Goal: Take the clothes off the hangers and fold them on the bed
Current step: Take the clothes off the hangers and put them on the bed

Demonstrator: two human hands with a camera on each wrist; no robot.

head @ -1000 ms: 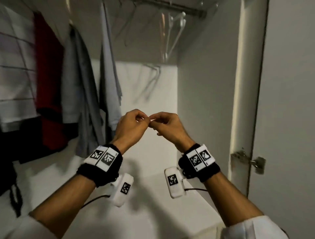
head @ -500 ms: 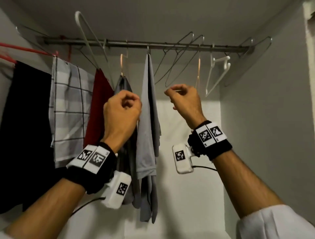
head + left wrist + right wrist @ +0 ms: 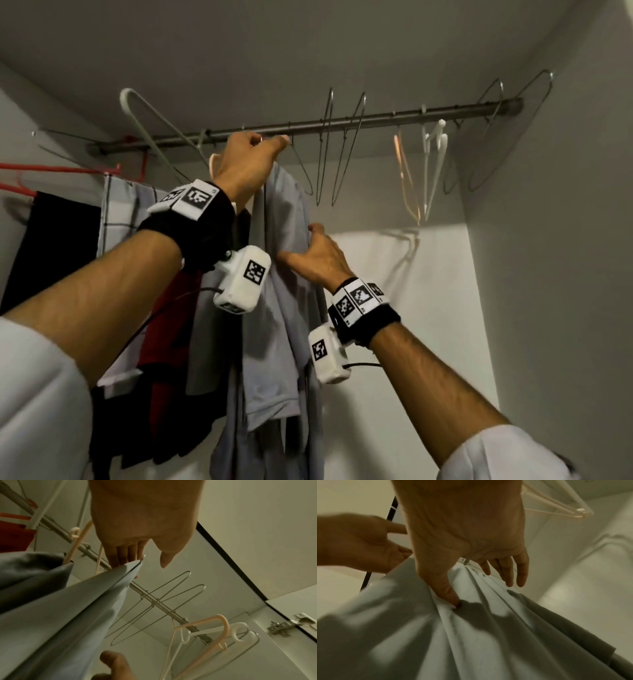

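Grey garment (image 3: pixel 274 308), long axis vertical

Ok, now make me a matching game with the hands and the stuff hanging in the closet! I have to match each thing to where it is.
Things:
1. left hand
2. right hand
3. peach hanger
4. black garment

Places:
A. far left of the closet
B. up by the rail, at the top of the grey shirt
C. hanging empty on the rail
D. lower down, touching the grey shirt's side

Pairs: 1-B, 2-D, 3-C, 4-A
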